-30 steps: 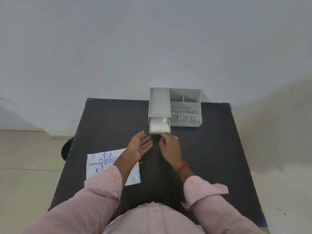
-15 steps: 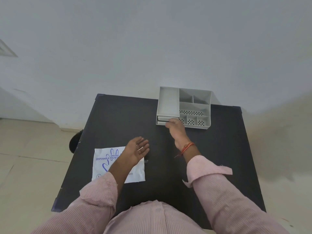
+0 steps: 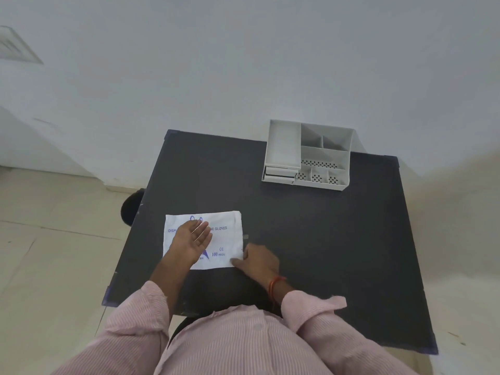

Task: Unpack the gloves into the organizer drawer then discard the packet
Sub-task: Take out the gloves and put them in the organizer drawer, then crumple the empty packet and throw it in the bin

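Observation:
A flat white glove packet with blue print lies near the left front of the black table. My left hand rests flat on its middle, fingers spread. My right hand touches the packet's lower right corner; whether it pinches the corner I cannot tell. The grey organizer stands at the table's far edge, its drawer pushed in at the lower left. The gloves are hidden inside.
A dark round object sits on the floor by the table's left edge. A white wall runs behind the table. Tiled floor lies to the left.
The drawer has gone from open with the gloves showing to shut. My right hand came back from the drawer to the packet's corner. My left hand moved onto the packet.

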